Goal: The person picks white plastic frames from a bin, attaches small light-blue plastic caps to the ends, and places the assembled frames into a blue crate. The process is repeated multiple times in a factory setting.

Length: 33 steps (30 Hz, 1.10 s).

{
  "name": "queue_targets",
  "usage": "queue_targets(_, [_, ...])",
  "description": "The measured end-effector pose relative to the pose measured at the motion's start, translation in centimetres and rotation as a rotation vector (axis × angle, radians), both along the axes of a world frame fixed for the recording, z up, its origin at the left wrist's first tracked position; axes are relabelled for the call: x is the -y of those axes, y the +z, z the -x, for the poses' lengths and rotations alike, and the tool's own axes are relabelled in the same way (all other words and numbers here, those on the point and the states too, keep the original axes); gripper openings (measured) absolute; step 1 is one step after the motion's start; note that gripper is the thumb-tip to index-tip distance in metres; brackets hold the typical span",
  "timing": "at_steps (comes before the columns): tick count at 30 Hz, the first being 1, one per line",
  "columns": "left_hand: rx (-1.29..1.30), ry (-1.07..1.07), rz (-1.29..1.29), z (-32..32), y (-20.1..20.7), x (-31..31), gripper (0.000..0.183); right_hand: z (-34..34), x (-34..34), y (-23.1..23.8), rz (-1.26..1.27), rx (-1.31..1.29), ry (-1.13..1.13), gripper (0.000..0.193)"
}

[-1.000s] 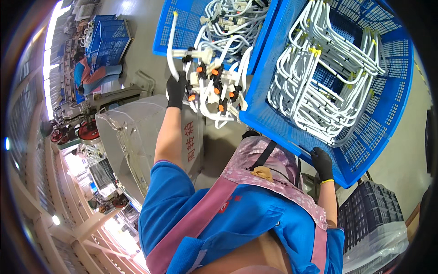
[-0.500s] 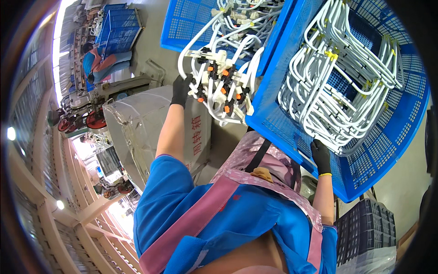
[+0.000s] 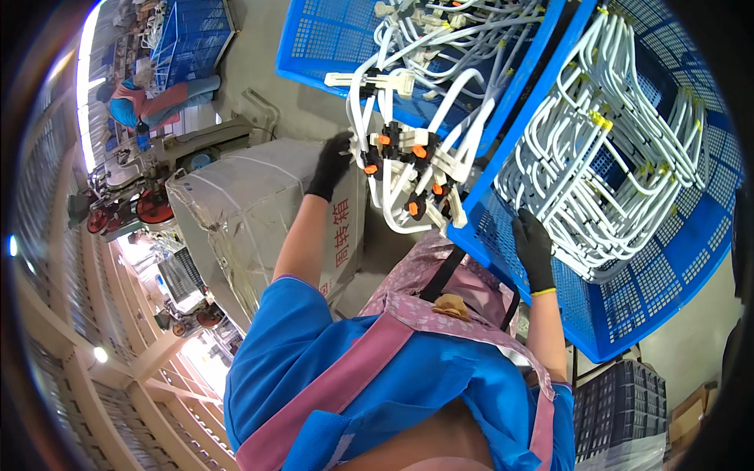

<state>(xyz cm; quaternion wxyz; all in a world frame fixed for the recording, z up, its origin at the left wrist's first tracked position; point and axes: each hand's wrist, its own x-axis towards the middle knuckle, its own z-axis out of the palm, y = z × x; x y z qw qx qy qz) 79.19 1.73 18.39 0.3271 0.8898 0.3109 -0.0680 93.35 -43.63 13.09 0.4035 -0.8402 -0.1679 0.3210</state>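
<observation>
- The bundle of white tubes (image 3: 414, 140) is just past 12 o'clock from the middle of the view, over the near edge of the left blue basket (image 3: 330, 43).
- Its long axis runs roughly from 1 o'clock down to 7; one set of bends points up toward 1, and a rounded loop points down toward 6.
- Black joints with orange clips (image 3: 420, 151) cluster in its middle; a flat cream fitting (image 3: 369, 81) crosses its upper end, lying 9 to 3.
- The left hand (image 3: 331, 165), black-gloved, is at 11 o'clock against the bundle's 9 o'clock side; its fingertips are partly hidden, so I cannot tell whether they close on a tube.
- The right hand (image 3: 534, 255), also gloved, lies at 3 o'clock over the near side of the right blue basket (image 3: 640, 310), fingers close together; I cannot tell if it grips.
- The left basket contains tangled white tubes and cream fittings.
- The right basket, toward 2 o'clock, contains stacked bent white tubes (image 3: 628, 228) with yellow pieces (image 3: 602, 121).
</observation>
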Motion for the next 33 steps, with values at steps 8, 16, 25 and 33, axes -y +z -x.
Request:
queue_targets(8, [-0.014, 0.243, 0.258, 2.6, -5.7, 1.6, 0.027, 0.3, -9.9, 2.9, 0.001, 0.197, 0.039, 0.044])
queue_targets(16, [-0.09, 0.328, -0.302, 5.7, 0.1, -3.4, 0.014, -0.6, -13.3, 1.3, 0.346, 0.208, 0.151, 0.071])
queue_targets(25, [-0.238, 0.398, -0.608, 6.8, -3.5, -12.6, 0.044, 0.3, -13.4, -1.2, 0.483, 0.214, 0.105, 0.071])
queue_targets(33, [0.049, 0.2, -0.504, 3.8, -3.1, -4.1, 0.044, 0.5, -13.3, -1.6, 0.46, 0.238, 0.115, 0.071])
